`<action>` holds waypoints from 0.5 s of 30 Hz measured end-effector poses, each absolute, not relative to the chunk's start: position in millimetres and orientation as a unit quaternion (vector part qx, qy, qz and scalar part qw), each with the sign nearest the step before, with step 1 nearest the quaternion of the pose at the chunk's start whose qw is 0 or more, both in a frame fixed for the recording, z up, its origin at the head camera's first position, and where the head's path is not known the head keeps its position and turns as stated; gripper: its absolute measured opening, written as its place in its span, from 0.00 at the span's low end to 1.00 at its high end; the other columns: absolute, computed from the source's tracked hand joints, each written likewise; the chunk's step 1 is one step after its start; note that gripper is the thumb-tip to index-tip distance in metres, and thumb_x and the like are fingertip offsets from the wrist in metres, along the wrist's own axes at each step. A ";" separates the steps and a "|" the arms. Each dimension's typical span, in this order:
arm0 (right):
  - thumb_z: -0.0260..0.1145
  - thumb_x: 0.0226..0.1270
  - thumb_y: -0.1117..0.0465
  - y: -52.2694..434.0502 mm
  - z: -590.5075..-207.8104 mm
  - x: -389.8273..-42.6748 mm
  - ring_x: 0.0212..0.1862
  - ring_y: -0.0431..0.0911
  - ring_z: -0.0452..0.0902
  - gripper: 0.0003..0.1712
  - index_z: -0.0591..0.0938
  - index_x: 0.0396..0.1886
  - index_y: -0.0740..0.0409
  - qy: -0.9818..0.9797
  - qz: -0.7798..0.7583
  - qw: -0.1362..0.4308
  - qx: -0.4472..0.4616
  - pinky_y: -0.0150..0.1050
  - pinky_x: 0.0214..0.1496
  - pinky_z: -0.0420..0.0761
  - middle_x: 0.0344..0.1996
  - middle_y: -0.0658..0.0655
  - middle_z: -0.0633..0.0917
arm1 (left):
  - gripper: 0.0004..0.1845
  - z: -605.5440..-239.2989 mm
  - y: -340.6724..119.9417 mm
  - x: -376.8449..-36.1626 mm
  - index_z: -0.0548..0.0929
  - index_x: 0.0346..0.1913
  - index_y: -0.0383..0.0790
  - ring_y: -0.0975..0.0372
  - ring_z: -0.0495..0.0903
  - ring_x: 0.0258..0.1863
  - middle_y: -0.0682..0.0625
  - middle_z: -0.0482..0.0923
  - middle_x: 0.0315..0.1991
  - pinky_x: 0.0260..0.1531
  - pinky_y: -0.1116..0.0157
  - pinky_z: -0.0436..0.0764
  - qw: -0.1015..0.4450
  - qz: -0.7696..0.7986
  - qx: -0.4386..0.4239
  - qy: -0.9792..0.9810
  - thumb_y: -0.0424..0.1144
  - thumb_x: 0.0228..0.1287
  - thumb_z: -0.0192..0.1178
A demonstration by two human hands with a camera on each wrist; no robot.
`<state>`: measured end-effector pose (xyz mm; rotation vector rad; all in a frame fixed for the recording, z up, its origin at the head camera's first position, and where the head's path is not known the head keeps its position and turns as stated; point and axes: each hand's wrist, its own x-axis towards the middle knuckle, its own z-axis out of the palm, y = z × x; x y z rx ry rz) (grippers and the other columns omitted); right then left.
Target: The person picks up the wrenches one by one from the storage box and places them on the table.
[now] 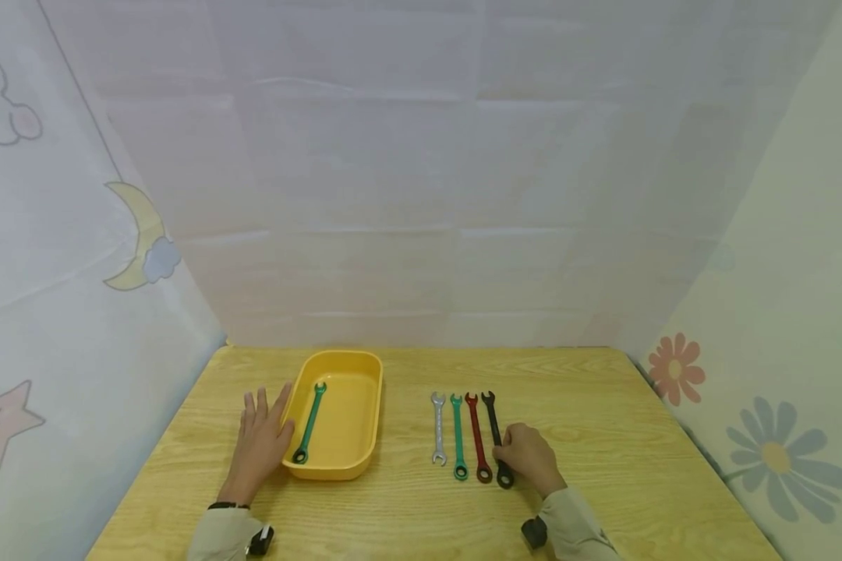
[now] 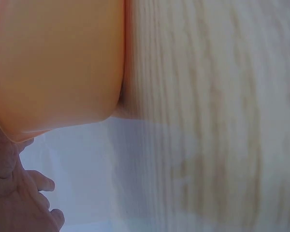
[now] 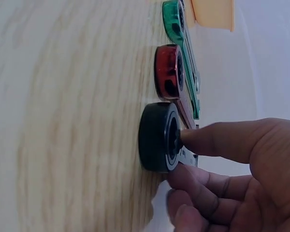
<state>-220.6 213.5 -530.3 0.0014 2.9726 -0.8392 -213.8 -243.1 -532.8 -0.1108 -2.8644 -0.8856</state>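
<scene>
Wooden table point(image 1: 603, 467), pale patterned curtains point(image 1: 77, 257)

The left hand point(image 1: 261, 440) lies flat on the bench point(image 1: 603, 436), touching the tray point(image 1: 365, 389) just to its right, which holds one wrench point(image 1: 309, 422). The right hand point(image 1: 529, 458) touches the nearest wrench point(image 1: 496, 439) of a row of four; the other three wrenches point(image 1: 458, 436) lie to its left.

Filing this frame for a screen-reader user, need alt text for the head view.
A person's right hand grips the black wrench, the rightmost of four lying in a row with a red wrench, a green wrench and a silver wrench on a wooden table. The left hand rests flat against a yellow tray holding another green wrench.
</scene>
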 end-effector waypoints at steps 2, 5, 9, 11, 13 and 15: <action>0.70 0.58 0.63 213.2 -530.6 -221.3 0.17 0.41 0.64 0.16 0.73 0.16 0.55 0.962 -0.271 0.016 0.004 0.33 0.18 0.61 0.13 0.48 0.72 | 0.34 -532.1 -242.8 -214.3 0.53 0.80 0.40 0.29 0.30 0.74 0.20 0.37 0.74 0.68 0.31 0.39 0.071 -0.295 -0.036 -0.952 0.39 0.76 0.51; 0.69 0.61 0.63 211.3 -530.3 -222.5 0.17 0.41 0.67 0.14 0.75 0.19 0.55 0.962 -0.271 -0.008 0.006 0.34 0.18 0.64 0.15 0.49 0.74 | 0.34 -531.9 -242.7 -214.4 0.53 0.80 0.40 0.29 0.30 0.74 0.20 0.36 0.74 0.68 0.31 0.39 0.071 -0.293 -0.035 -0.953 0.39 0.76 0.51; 0.69 0.63 0.64 205.0 -527.7 -223.9 0.18 0.42 0.68 0.11 0.77 0.23 0.56 0.957 -0.286 -0.044 0.004 0.35 0.18 0.66 0.17 0.49 0.75 | 0.34 -532.2 -242.4 -214.6 0.53 0.79 0.40 0.29 0.29 0.74 0.19 0.37 0.74 0.68 0.30 0.39 0.073 -0.294 -0.035 -0.952 0.39 0.76 0.51; 0.69 0.63 0.65 201.8 -527.1 -224.4 0.19 0.41 0.69 0.09 0.78 0.25 0.57 0.951 -0.303 -0.061 0.000 0.35 0.19 0.68 0.18 0.49 0.76 | 0.34 -532.8 -242.6 -214.7 0.53 0.79 0.40 0.28 0.30 0.74 0.19 0.37 0.74 0.68 0.30 0.40 0.074 -0.293 -0.035 -0.953 0.39 0.76 0.51; 0.69 0.63 0.67 198.8 -527.5 -224.9 0.18 0.41 0.70 0.06 0.79 0.29 0.59 0.943 -0.325 -0.075 -0.006 0.35 0.18 0.70 0.19 0.50 0.77 | 0.34 -532.9 -242.7 -214.6 0.52 0.80 0.41 0.28 0.30 0.74 0.19 0.37 0.74 0.68 0.30 0.39 0.073 -0.294 -0.035 -0.952 0.39 0.76 0.51; 0.68 0.64 0.69 196.2 -528.7 -225.8 0.17 0.40 0.71 0.04 0.80 0.31 0.62 0.933 -0.348 -0.087 -0.013 0.33 0.17 0.73 0.20 0.51 0.76 | 0.35 -532.8 -242.8 -214.2 0.52 0.80 0.41 0.29 0.30 0.74 0.19 0.37 0.74 0.68 0.30 0.39 0.071 -0.293 -0.034 -0.953 0.39 0.76 0.51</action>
